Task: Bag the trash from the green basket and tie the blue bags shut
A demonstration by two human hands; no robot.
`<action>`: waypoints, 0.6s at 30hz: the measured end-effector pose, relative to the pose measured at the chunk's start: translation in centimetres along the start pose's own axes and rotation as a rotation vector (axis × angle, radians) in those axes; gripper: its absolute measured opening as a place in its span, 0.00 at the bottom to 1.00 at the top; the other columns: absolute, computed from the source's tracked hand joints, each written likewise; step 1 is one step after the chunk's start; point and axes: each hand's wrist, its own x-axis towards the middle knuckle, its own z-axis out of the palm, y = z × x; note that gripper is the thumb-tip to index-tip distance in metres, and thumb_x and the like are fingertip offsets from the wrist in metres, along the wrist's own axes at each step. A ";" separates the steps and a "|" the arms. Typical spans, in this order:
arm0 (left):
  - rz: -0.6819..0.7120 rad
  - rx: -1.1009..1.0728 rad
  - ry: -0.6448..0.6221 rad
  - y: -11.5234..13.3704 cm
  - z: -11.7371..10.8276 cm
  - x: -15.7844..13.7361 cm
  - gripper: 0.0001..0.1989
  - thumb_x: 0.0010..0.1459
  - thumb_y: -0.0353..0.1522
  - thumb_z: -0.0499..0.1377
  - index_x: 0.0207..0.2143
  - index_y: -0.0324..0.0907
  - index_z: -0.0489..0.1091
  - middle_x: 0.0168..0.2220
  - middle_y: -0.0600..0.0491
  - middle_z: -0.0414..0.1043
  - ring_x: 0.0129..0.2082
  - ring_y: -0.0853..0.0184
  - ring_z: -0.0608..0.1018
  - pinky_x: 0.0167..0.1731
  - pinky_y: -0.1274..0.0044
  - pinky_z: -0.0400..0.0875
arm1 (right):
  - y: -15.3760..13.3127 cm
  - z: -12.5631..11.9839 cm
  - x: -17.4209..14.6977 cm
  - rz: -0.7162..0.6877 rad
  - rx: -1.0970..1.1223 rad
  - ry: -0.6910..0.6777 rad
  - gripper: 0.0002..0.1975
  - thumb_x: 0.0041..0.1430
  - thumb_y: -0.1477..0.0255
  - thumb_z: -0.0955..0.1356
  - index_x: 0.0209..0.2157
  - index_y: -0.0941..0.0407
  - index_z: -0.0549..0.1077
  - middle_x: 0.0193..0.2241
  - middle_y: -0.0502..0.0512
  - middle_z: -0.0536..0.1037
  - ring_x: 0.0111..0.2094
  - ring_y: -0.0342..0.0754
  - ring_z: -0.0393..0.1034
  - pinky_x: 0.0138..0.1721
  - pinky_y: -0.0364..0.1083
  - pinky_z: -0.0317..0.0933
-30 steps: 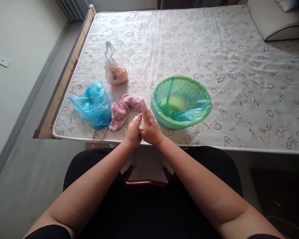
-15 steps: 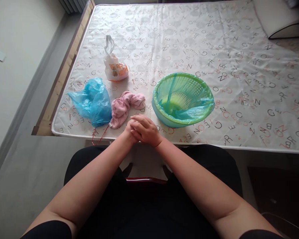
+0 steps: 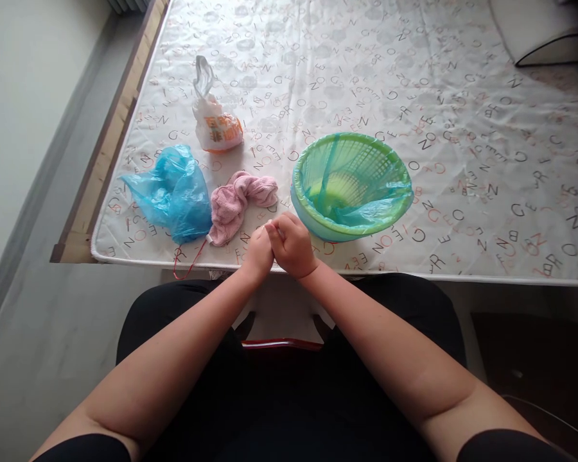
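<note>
Plastic bags (image 3: 180,202): two
Pink towel (image 3: 230,208): one
Green basket (image 3: 340,228): one
Left hand (image 3: 260,250), right hand (image 3: 295,245): fingers curled, touching; any contents hidden

The left forearm (image 3: 176,346) and right forearm (image 3: 380,337) slant forward and inward, elbows wide apart, converging above the mattress's (image 3: 462,260) near edge. There the left grip (image 3: 261,250) and right grip (image 3: 293,244) press together, the right's fingers curled in fist-like, the left's partly hidden. Dark-clad knees (image 3: 409,308) spread apart at that edge.
</note>
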 end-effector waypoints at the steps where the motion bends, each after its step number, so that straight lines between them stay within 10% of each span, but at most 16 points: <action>1: 0.048 0.053 0.019 -0.4 0.0 0.1 0.20 0.71 0.29 0.54 0.22 0.45 0.64 0.27 0.50 0.71 0.33 0.62 0.72 0.37 0.72 0.72 | -0.1 0.0 0.0 0.014 0.012 -0.001 0.19 0.78 0.59 0.60 0.32 0.51 0.67 0.31 0.54 0.73 0.36 0.50 0.70 0.43 0.50 0.67; 11: 0.300 0.171 0.069 -2.4 0.6 0.0 0.25 0.79 0.42 0.46 0.27 0.46 0.65 0.25 0.50 0.73 0.28 0.64 0.75 0.28 0.72 0.72 | -0.9 -0.7 0.3 0.106 0.064 0.000 0.24 0.78 0.54 0.58 0.28 0.51 0.61 0.26 0.51 0.69 0.31 0.48 0.64 0.38 0.49 0.63; 18: 0.029 -0.036 0.045 -1.5 1.2 -0.4 0.22 0.80 0.37 0.46 0.31 0.43 0.68 0.31 0.48 0.75 0.41 0.62 0.80 0.45 0.73 0.80 | -1.1 -1.4 0.9 0.014 -0.072 -0.118 0.27 0.79 0.52 0.55 0.27 0.51 0.62 0.26 0.51 0.70 0.30 0.48 0.64 0.36 0.49 0.60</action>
